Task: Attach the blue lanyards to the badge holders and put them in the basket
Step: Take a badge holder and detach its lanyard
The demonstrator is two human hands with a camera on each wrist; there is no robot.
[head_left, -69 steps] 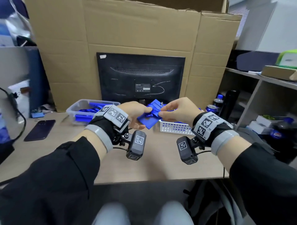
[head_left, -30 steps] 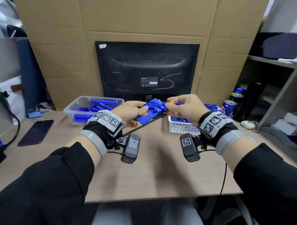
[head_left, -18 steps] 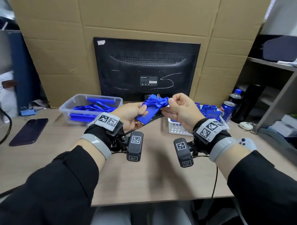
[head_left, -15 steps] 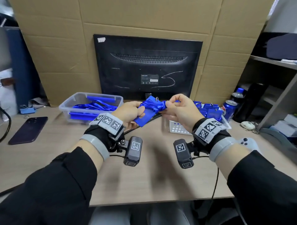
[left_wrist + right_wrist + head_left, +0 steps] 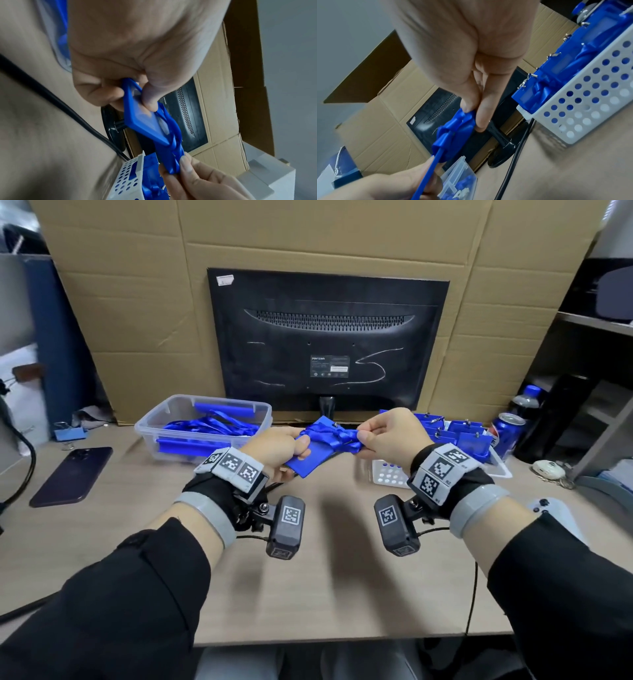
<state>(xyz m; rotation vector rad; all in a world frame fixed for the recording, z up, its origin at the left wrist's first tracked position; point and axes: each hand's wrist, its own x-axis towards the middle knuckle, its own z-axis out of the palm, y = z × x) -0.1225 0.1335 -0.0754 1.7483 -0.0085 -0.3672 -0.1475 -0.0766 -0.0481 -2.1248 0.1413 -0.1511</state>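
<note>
A blue badge holder (image 5: 306, 463) (image 5: 137, 119) hangs above the desk, and my left hand (image 5: 279, 448) (image 5: 130, 93) pinches its lower end between thumb and fingers. A blue lanyard (image 5: 337, 438) (image 5: 173, 147) (image 5: 455, 129) is wound round the holder's upper end. My right hand (image 5: 383, 436) (image 5: 475, 115) pinches the bunched lanyard ribbon at its right end. The white perforated basket (image 5: 388, 475) (image 5: 583, 108) stands just right of the hands, with several blue holders and lanyards (image 5: 459, 436) in it.
A clear plastic tub (image 5: 202, 426) of blue lanyards and holders stands at the left. The back of a black monitor (image 5: 329, 340) rises behind the hands before a cardboard wall. A dark phone (image 5: 72, 475) lies far left; a can (image 5: 508, 433) and bottle (image 5: 525, 402) stand right.
The hands have stayed close together over the desk. The right hand has kept working the lanyard ribbon round the holder's top, and now pinches the bundle at its right end.
</note>
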